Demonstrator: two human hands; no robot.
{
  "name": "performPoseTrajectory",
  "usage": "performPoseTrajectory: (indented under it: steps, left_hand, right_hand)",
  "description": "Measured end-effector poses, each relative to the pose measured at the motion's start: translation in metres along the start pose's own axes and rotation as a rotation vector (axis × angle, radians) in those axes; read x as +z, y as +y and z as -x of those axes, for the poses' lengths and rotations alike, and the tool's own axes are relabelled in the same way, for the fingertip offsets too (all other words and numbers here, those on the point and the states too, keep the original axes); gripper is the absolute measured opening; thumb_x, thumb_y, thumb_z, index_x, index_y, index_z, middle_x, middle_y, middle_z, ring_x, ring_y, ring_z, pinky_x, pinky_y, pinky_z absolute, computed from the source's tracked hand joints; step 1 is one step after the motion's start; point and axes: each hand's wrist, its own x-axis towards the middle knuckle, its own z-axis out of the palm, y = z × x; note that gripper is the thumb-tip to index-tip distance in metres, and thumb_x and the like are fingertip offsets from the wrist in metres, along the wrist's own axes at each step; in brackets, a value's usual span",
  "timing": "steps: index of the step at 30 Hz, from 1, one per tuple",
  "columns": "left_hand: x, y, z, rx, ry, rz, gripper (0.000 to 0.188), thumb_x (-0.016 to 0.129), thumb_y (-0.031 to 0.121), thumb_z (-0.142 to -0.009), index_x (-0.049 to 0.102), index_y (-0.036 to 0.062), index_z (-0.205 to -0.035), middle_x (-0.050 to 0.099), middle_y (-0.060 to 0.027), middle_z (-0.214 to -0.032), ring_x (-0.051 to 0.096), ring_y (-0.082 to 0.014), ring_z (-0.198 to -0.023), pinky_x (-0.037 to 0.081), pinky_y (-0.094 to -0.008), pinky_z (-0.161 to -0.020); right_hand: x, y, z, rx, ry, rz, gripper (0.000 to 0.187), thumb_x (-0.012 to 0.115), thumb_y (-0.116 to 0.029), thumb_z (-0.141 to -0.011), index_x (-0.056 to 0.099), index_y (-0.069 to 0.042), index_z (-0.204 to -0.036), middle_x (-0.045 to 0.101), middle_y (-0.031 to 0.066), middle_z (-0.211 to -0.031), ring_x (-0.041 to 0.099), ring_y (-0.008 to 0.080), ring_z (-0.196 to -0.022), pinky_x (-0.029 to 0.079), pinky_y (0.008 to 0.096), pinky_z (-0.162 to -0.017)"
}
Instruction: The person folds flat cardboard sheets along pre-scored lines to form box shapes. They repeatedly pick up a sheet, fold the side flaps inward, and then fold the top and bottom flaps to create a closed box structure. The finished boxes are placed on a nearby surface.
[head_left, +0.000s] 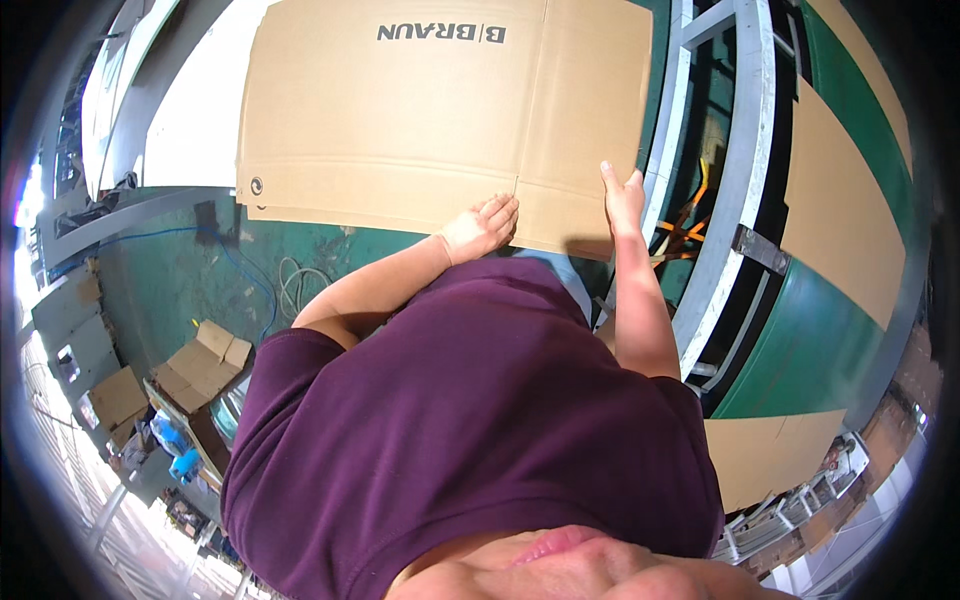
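Note:
A large flat brown cardboard sheet (400, 110) lies in front of me, with dark print, crease lines and a short slit at its near side. A second layer peeks out under its near left corner. My left hand (482, 228) lies on the near edge beside the slit, fingers extended together over the board; its thumb is hidden. At the near right part, my right hand (623, 200) grips the sheet's right edge. Its thumb rests on top, and the other fingers are partly hidden at the edge.
To the right runs a metal frame (745, 130) with orange straps (690, 215) inside. Beyond it, more cardboard (840, 200) lies on a green surface (810, 345). At left are a blue hose (235, 262) on the green floor and an opened cardboard box (205, 365).

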Motion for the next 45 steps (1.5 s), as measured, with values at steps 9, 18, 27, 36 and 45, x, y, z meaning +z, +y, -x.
performPoseTrajectory:
  steps: [9,18,27,36,45]
  left_hand:
    - [0.016,-0.001,0.002,0.031,-0.038,-0.020,0.044,0.056,0.023,-0.086,0.054,-0.0054,-0.121,0.051,-0.0204,-0.131,0.047,-0.0340,-0.125,0.041,-0.0412,-0.104]
    - [0.012,0.000,0.004,-0.008,-0.003,0.085,0.043,0.060,0.019,-0.084,0.055,-0.0065,-0.119,0.049,-0.0212,-0.131,0.043,-0.0368,-0.126,0.039,-0.0428,-0.104]
    - [0.008,0.000,0.011,-0.042,-0.120,-0.034,0.046,0.060,0.019,-0.083,0.053,-0.0040,-0.122,0.049,-0.0197,-0.131,0.043,-0.0364,-0.126,0.039,-0.0424,-0.106]
    - [0.009,0.015,0.005,-0.211,-0.198,-0.098,0.040,0.055,0.015,-0.084,0.055,-0.0036,-0.120,0.051,-0.0195,-0.131,0.042,-0.0357,-0.128,0.037,-0.0400,-0.108]
    - [0.025,0.016,0.002,-0.228,-0.191,-0.128,0.041,0.056,0.014,-0.083,0.055,-0.0068,-0.118,0.050,-0.0214,-0.131,0.044,-0.0367,-0.126,0.039,-0.0409,-0.107]
  right_hand:
    - [0.015,0.018,0.012,0.024,0.200,0.127,0.077,0.065,-0.052,-0.082,0.041,0.003,-0.131,0.059,0.0266,-0.116,0.058,0.0405,-0.107,0.046,0.0459,-0.091]
    - [-0.057,0.111,0.107,-0.135,0.646,-0.029,0.056,0.068,-0.021,-0.082,0.049,0.003,-0.129,0.055,0.0237,-0.124,0.050,0.0396,-0.117,0.039,0.0436,-0.101]
    - [-0.319,0.282,0.301,0.884,1.040,0.799,0.046,0.062,-0.028,-0.083,0.054,-0.007,-0.123,0.056,0.0177,-0.119,0.054,0.0363,-0.108,0.047,0.0456,-0.084]
    - [-0.346,0.393,0.228,0.094,0.827,1.006,0.040,0.050,-0.011,-0.085,0.051,-0.003,-0.125,0.050,0.0175,-0.130,0.042,0.0358,-0.125,0.035,0.0467,-0.103]
    - [-0.446,0.077,0.243,-0.565,0.953,0.677,0.037,0.057,0.000,-0.069,0.066,-0.007,-0.104,0.067,0.0126,-0.092,0.064,0.0289,-0.080,0.051,0.0349,-0.074]
